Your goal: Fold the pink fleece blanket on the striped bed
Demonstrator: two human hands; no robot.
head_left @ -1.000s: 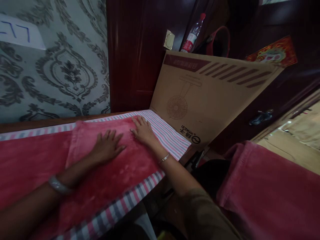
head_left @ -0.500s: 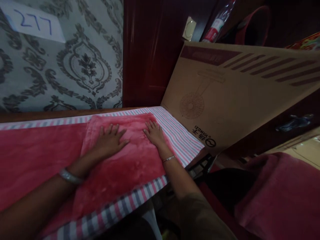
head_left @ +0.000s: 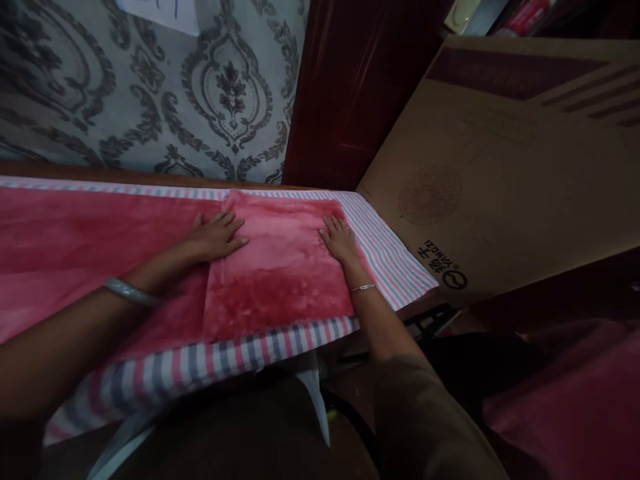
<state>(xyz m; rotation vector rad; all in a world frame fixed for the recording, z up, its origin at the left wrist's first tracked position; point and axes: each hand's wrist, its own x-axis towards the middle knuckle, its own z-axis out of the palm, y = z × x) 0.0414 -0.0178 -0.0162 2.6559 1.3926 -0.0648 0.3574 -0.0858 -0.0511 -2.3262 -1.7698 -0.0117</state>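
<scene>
Your left hand [head_left: 216, 235] lies flat, fingers spread and holding nothing, on the left edge of a folded pink towel [head_left: 280, 263]. Your right hand [head_left: 340, 239] rests the same way, open and palm down, on the towel's right edge, at about 3 o'clock from the left one. The towel is a plush, fuzzy pink rectangle, folded into a smooth, flat panel with straight edges, its pile slightly paler toward the far side. It sits on the right end of the table, on a striped cloth [head_left: 235, 353] in pink, grey and white, whose stripes show along the near edge at 6 o'clock and on the right. At 9 o'clock from the towel a larger pink blanket [head_left: 75, 240] spreads away beneath your left forearm, the towel's left edge overlapping it. A bracelet [head_left: 131, 292] circles your left wrist. A cardboard box [head_left: 500, 167] leans at 2 o'clock, just beside the table's right end.
</scene>
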